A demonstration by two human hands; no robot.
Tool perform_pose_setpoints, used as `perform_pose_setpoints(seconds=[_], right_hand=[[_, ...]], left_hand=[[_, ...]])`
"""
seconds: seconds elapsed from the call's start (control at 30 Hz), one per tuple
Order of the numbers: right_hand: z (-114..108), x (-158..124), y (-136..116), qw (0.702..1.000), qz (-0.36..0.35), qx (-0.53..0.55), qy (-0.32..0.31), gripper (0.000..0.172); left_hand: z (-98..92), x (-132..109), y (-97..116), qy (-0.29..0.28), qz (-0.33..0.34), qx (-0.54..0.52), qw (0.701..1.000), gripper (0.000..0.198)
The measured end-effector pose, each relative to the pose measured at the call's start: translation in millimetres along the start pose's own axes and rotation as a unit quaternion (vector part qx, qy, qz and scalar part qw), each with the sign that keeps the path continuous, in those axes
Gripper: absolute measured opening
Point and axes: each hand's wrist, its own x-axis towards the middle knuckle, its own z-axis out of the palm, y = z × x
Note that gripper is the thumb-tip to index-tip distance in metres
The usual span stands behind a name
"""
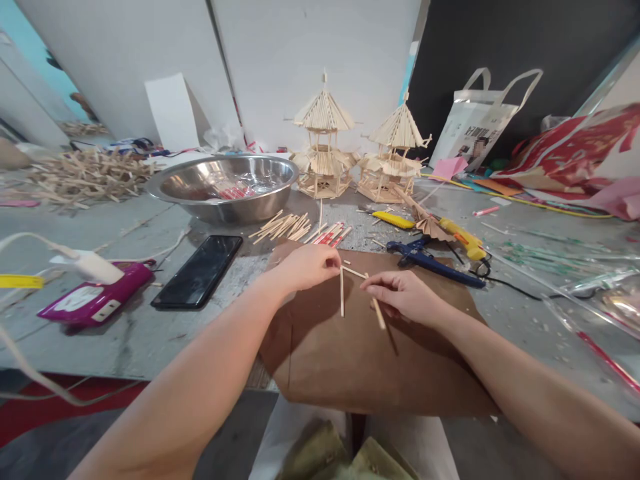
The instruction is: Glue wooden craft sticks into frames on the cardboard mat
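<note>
My left hand (314, 268) is closed, its fingertips pinching the corner where two thin wooden sticks meet. One wooden stick (343, 293) points down toward me from that corner; a shorter stick (354, 272) slants across toward my right hand. My right hand (406, 295) is closed on another wooden stick (379, 313), whose near end sticks out below the fingers. Whether the sticks are joined at the right is hidden by my fingers. Beneath both hands lies a brown board (335, 367). Loose wooden sticks (283, 227) and red-marked sticks (331, 234) lie just beyond it.
A steel basin (225, 212) stands behind the phone (197, 273). Two stick-built pavilions (324, 120) (399, 130) are at the back. On the right are a blue glue gun (435, 262), a yellow cutter (393, 219) and cables. A purple power strip (97, 297) sits left.
</note>
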Motion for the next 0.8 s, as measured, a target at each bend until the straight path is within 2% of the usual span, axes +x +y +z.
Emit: perform_pose_setpoints(seconds=[0.07, 0.13, 0.23, 0.37, 0.53, 0.8], right_hand=[[0.8, -1.1, -0.4, 0.999, 0.009, -0.006, -0.033, 0.028], [1.4, -2.3, -1.5, 0.998, 0.006, -0.031, -0.054, 0.028], [1.4, -3.8, -2.2, 0.985, -0.055, -0.161, -0.026, 0.022], [1.1, -4.5, -0.4, 0.919, -0.121, -0.375, 0.001, 0.019], [0.8, -4.4, 0.8, 0.851, -0.147, -0.504, -0.027, 0.028], [-8.5, -4.8, 0.1, 0.803, -0.147, -0.577, -0.035, 0.027]], left_hand=[[-0.5, -1.3, -0.4, -0.055, 0.000, -0.018, 0.998, 0.017], [-0.8, -2.2, -0.5, -0.088, 0.003, -0.041, 0.995, 0.016], [-0.5, -3.1, 0.6, -0.117, 0.008, -0.066, 0.991, 0.014], [0.7, -3.7, 2.2, -0.153, 0.006, -0.079, 0.985, 0.013], [2.3, -3.6, 1.7, -0.187, 0.004, -0.086, 0.979, 0.013], [3.7, -2.9, -1.1, -0.216, 0.018, -0.114, 0.969, 0.019]])
